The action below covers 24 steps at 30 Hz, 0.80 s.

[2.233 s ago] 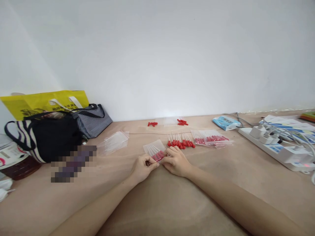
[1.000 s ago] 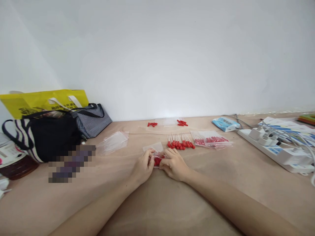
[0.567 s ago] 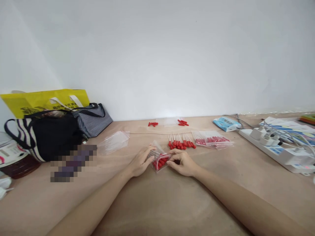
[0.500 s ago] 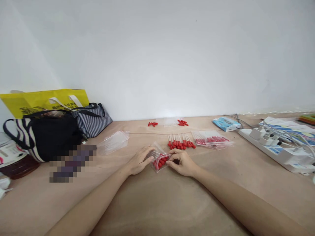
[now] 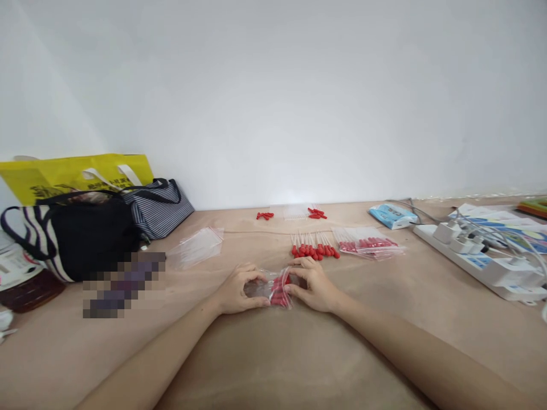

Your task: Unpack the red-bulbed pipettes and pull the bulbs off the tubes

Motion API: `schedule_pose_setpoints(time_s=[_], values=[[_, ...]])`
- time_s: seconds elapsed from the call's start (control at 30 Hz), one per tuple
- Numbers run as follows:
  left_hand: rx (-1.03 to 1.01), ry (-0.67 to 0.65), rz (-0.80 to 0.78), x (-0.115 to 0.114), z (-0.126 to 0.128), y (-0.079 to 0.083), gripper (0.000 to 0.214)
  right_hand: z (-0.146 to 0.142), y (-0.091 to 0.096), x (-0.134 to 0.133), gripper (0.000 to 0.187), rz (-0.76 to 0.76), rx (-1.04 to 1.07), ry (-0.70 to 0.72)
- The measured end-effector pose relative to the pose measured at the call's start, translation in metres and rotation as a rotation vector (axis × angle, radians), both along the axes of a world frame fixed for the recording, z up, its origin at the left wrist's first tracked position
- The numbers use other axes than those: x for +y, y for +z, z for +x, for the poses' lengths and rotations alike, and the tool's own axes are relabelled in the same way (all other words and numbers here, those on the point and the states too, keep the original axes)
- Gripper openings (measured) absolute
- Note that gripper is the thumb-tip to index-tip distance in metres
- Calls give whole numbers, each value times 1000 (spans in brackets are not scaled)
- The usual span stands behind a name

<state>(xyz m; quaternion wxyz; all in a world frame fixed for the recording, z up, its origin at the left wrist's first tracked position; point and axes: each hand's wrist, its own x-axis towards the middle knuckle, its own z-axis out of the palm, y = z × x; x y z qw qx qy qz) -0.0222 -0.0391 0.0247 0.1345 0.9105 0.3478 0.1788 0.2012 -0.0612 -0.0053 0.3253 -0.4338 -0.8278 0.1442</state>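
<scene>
Between my two hands, low over the table, is a clear zip bag (image 5: 278, 289) with several red-bulbed droppers inside, their red ends toward the right. My left hand (image 5: 241, 289) curves around the bag's left end, thumb and fingers gripping its edges. My right hand (image 5: 315, 285) pinches the right end near the red bulbs. Just beyond the hands lies a row of loose droppers (image 5: 315, 249) with red bulbs facing me. To their right sits a stack of filled zip bags (image 5: 370, 244).
Flat clear bags (image 5: 199, 246) lie to the left. Farther back are small red piles (image 5: 265, 216) and a clear bag (image 5: 296, 212). A blue tissue pack (image 5: 392, 216) and a power strip (image 5: 478, 262) with plugs stand right. Black (image 5: 92, 236) and striped bags (image 5: 160, 208) stand left.
The held bag has turned from slanted to nearly sideways, red ends now to the right. My left hand has shifted down slightly and curled around its left end.
</scene>
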Motion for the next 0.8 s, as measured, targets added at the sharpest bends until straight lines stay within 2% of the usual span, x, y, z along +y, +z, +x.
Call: schedule_pose_setpoints(time_s=[0.1, 0.23, 0.37, 0.47, 0.6, 0.67, 0.8], values=[[-13, 15, 5, 1, 1, -2, 36, -4, 5, -3, 26, -39, -42, -40], [-14, 43, -7, 1, 1, -5, 34, -5, 11, -2, 33, -109, 18, -117], [-27, 67, -38, 0, 1, -5, 34, -5, 16, -2, 30, -152, 24, -151], [-37, 61, -59, 1, 1, -5, 35, -6, 17, -3, 26, -160, 65, -114], [-42, 76, -79, 2, 1, -6, 37, -7, 16, -3, 21, -160, 160, 7], [-43, 94, -83, 2, 1, -5, 38, -7, 16, -3, 24, -151, 161, 43], [-47, 104, -109, 2, 1, -5, 38, -7, 16, -2, 24, -186, 99, -13]])
